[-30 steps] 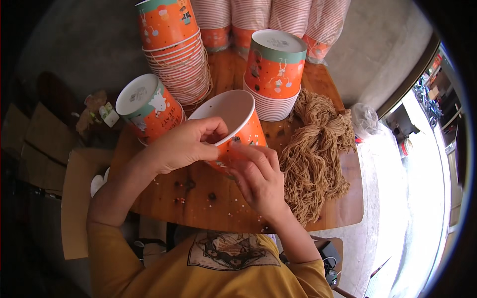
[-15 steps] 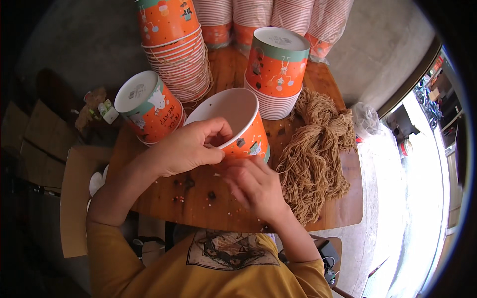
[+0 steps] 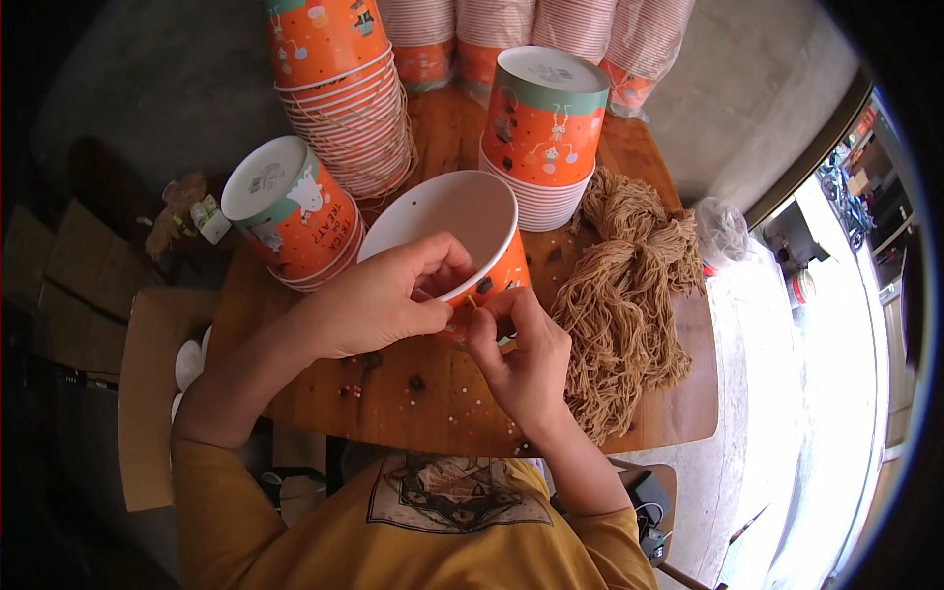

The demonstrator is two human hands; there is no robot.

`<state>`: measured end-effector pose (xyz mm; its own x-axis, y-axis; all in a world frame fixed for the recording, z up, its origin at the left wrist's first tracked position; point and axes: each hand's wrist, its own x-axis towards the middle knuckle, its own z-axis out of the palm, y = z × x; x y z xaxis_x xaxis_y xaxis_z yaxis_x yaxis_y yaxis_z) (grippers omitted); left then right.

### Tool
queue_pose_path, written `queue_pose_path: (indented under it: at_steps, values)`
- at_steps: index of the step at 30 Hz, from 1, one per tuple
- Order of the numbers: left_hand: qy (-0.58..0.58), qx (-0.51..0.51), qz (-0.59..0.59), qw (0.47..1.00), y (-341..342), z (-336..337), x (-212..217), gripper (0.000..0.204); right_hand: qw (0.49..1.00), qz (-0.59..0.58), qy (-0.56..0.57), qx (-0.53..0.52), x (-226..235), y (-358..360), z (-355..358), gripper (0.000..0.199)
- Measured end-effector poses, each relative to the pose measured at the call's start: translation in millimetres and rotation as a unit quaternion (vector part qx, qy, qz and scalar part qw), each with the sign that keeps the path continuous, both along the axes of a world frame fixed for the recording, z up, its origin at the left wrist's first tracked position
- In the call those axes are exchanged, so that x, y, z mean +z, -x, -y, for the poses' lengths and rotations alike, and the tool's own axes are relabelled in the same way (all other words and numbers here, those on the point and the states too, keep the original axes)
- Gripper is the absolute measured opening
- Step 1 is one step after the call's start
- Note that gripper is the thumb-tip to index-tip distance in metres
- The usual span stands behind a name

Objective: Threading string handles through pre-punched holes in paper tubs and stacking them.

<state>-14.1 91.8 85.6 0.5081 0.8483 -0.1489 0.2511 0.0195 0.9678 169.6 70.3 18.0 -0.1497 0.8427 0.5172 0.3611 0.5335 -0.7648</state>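
Over the wooden table (image 3: 324,403), the left hand (image 3: 388,300) is gripping the rim of the tilted bucket (image 3: 452,211)—likely the stiffest hold on a light, dentable wall—while the right hand (image 3: 526,364) is working outside, grip unclear.

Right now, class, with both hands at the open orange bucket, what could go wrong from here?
1. The left hand grips the open bucket's rim, so squeezing hard might bend it.
2. An upside-down orange bucket stands close to that hand, so a sideways move could nudge it.
3. Loose strands of the twine bundle lie near the right hand and may snag.
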Motion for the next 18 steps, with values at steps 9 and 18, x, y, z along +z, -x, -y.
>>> queue_pose_path:
  at_steps: [9, 18]
  values:
    - [0.021, -0.006, 0.028, 0.999, -6, 3, -1, 0.03, 1.0, -0.006, 0.016, -0.014, 1, 0, 0, 0.012]
    - [0.005, -0.035, -0.017, 0.999, -6, -4, -9, 0.015, 0.998, -0.033, 0.046, -0.01, -12, -6, 1, 0.014]
